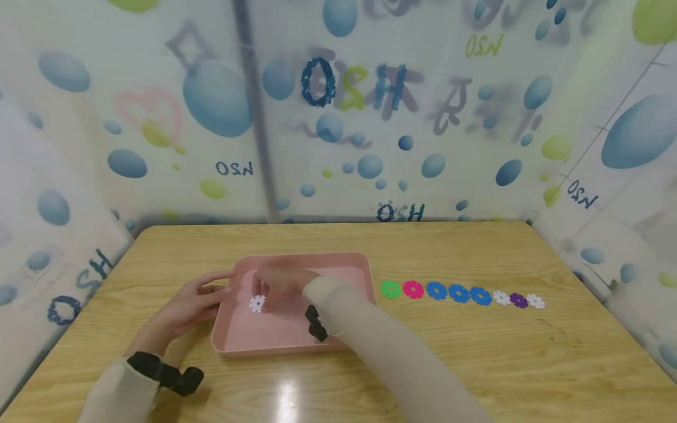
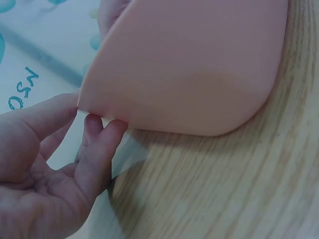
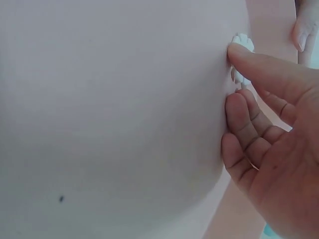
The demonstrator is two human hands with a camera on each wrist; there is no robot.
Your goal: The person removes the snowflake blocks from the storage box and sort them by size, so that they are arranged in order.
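My right hand (image 1: pixel 280 286) reaches down into the pink tray (image 1: pixel 280 343). Between its thumb and fingers it pinches a white notched plastic disc (image 1: pixel 257 304), low over the tray floor. In the right wrist view the thumb lies across the white disc (image 3: pixel 244 42), partly covering it, while the other fingers are bent against the tray floor. At the tray's left side, my left hand (image 1: pixel 190 305) rests with its fingertips on the rim and outer wall. The left wrist view shows those fingers (image 2: pixel 119 127) loosely extended, touching the edge of the tray (image 2: pixel 189 89).
On the wooden table (image 1: pixel 449 352), right of the tray, notched discs lie in a row: green (image 1: pixel 391 289), pink (image 1: pixel 413 289), several blue ones (image 1: pixel 458 293), white (image 1: pixel 501 298), purple (image 1: pixel 519 300) and white (image 1: pixel 536 301). A patterned curtain (image 1: pixel 338 176) hangs behind.
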